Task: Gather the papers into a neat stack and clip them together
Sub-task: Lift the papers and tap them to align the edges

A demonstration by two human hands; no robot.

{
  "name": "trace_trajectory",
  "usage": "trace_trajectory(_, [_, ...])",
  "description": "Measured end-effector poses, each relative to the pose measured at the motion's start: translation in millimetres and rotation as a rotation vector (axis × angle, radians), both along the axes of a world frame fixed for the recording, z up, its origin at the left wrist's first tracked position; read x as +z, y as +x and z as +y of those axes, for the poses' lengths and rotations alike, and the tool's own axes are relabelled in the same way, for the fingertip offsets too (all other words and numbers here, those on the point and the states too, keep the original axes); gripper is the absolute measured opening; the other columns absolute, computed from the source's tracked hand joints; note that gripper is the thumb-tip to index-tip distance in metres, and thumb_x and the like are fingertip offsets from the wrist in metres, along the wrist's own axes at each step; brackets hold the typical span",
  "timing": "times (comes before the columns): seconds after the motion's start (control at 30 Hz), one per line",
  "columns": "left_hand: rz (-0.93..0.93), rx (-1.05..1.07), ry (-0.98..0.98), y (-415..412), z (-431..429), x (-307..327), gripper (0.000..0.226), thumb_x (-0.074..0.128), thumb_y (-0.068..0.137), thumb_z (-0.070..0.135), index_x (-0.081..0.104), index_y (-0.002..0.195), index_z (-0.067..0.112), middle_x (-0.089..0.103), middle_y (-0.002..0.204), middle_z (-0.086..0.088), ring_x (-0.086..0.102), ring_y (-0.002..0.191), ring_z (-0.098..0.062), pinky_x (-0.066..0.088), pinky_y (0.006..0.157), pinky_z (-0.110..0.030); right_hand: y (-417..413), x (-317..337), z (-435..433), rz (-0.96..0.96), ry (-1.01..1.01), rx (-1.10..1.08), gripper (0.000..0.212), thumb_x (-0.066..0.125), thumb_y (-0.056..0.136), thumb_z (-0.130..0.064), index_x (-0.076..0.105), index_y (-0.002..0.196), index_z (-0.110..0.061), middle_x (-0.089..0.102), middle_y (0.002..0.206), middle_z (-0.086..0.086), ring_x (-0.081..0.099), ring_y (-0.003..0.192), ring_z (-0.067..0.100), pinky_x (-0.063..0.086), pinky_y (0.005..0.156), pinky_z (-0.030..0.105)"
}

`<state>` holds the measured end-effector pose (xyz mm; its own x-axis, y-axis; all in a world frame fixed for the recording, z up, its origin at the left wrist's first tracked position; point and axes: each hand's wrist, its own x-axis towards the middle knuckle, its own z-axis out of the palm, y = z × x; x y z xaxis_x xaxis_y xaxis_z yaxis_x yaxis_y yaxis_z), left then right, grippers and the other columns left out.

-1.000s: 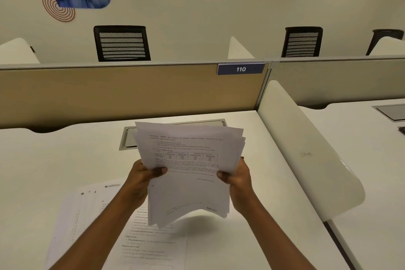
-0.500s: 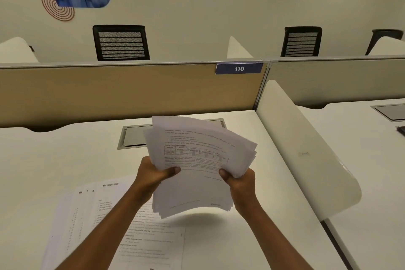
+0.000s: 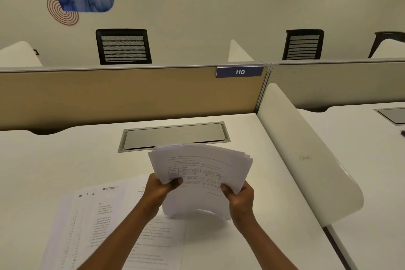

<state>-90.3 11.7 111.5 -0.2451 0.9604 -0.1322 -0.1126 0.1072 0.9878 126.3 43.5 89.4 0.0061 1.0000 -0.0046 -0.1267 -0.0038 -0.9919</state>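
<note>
A bundle of printed white papers (image 3: 200, 173) is held above the white desk (image 3: 54, 164), its sheets fanned unevenly at the top edge and tilted away from me. My left hand (image 3: 161, 188) grips the bundle's left edge, thumb on the front sheet. My right hand (image 3: 240, 198) grips the right edge the same way. The bundle's lower edge hangs just above the desk. More printed sheets (image 3: 98, 221) lie flat on the desk at the lower left, partly under my left forearm. No clip is visible.
A grey cable flap (image 3: 175, 136) is set in the desk behind the papers. A tan partition (image 3: 120, 94) closes the back. A curved white divider (image 3: 306, 155) borders the right side. Black chairs (image 3: 123, 47) stand beyond the partition.
Both hands have lowered the bundle towards the desk and tipped its top away from me. The sheets look more fanned out at the top edge.
</note>
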Motion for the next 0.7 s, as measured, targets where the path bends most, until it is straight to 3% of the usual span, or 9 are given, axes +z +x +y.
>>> trace_trajectory(0.07, [0.004, -0.012, -0.012, 1.5, -2.3, 0.3, 0.057, 0.089, 0.051, 0.039, 0.066, 0.102, 0.03, 0.074, 0.1, -0.003, 0.067, 0.098, -0.027, 0.059, 0.081, -0.04, 1.7, -5.0, -0.4, -0.011, 0.012, -0.004, 0.027, 0.068, 0.066, -0.01, 0.067, 0.09, -0.023, 0.072, 0.089, 0.003, 0.069, 0.082, 0.016, 0.059, 0.066, 0.024])
trace_trajectory(0.13, [0.029, -0.03, -0.025, 3.8, -4.6, -2.4, 0.075, 0.088, 0.036, 0.06, 0.066, 0.102, 0.031, 0.075, 0.098, 0.002, 0.067, 0.096, -0.025, 0.059, 0.076, -0.034, 3.4, -12.2, -1.9, -0.024, 0.013, 0.019, 0.03, 0.067, 0.066, -0.009, 0.067, 0.093, -0.022, 0.071, 0.094, 0.007, 0.068, 0.087, 0.022, 0.059, 0.068, 0.026])
trace_trajectory(0.27, [0.015, 0.04, 0.055, 4.0, -4.6, 8.3, 0.087, 0.083, 0.03, 0.07, 0.066, 0.1, 0.021, 0.077, 0.088, 0.005, 0.072, 0.084, -0.023, 0.059, 0.063, -0.027, 5.0, -13.5, -0.1, -0.022, 0.033, 0.024, 0.03, 0.067, 0.067, -0.009, 0.067, 0.095, -0.02, 0.071, 0.094, 0.008, 0.067, 0.088, 0.025, 0.06, 0.069, 0.028])
trace_trajectory(0.47, [0.027, 0.292, 0.304, 9.4, 9.1, 51.4, 0.082, 0.068, 0.047, 0.08, 0.059, 0.089, 0.011, 0.066, 0.071, 0.005, 0.067, 0.066, -0.013, 0.054, 0.053, -0.021, 1.6, -11.1, 6.9, -0.016, 0.057, 0.038, 0.027, 0.067, 0.068, -0.01, 0.068, 0.094, -0.017, 0.073, 0.093, 0.008, 0.069, 0.086, 0.023, 0.059, 0.068, 0.028])
trace_trajectory(0.6, [0.104, 0.429, 0.276, 16.8, 17.3, 64.6, 0.052, 0.06, 0.062, 0.067, 0.06, 0.082, 0.019, 0.062, 0.076, -0.006, 0.064, 0.07, -0.023, 0.052, 0.056, -0.034, 0.4, -14.9, 7.5, -0.019, 0.042, 0.036, 0.025, 0.068, 0.066, -0.01, 0.07, 0.09, -0.019, 0.075, 0.086, 0.0, 0.07, 0.083, 0.021, 0.06, 0.069, 0.03])
trace_trajectory(0.7, [0.176, 0.463, 0.239, 21.5, 18.6, 63.2, 0.041, 0.06, 0.066, 0.061, 0.059, 0.077, 0.021, 0.063, 0.075, -0.006, 0.064, 0.067, -0.024, 0.051, 0.053, -0.031, -1.1, -13.3, 7.9, -0.019, 0.033, 0.036, 0.024, 0.068, 0.065, -0.009, 0.07, 0.087, -0.02, 0.076, 0.083, -0.002, 0.069, 0.08, 0.018, 0.059, 0.066, 0.028])
